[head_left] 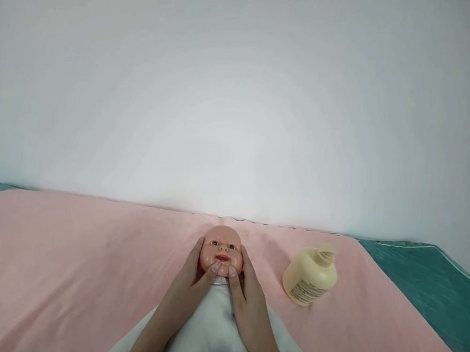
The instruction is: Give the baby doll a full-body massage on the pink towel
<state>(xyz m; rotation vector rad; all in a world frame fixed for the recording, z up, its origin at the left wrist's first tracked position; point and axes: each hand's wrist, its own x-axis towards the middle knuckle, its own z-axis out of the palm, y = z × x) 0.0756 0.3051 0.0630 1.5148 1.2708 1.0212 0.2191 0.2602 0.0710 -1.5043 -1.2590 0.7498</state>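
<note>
A baby doll (pixel 222 236) lies face up at the lower middle, its body hidden under a white cloth (pixel 213 327). My left hand (pixel 190 286) cups the left side of the doll's head, with the thumb on its chin. On the right side of the head, my right hand (pixel 247 298) does the same, its thumb just below the mouth. The fingers of both hands reach round the sides of the head, and their tips are partly hidden.
A pale yellow pump bottle (pixel 308 278) stands to the right of my right hand. Beneath everything is a pink sheet (pixel 83 251), with a green cloth (pixel 436 285) at the right edge. A white wall (pixel 230 101) rises behind.
</note>
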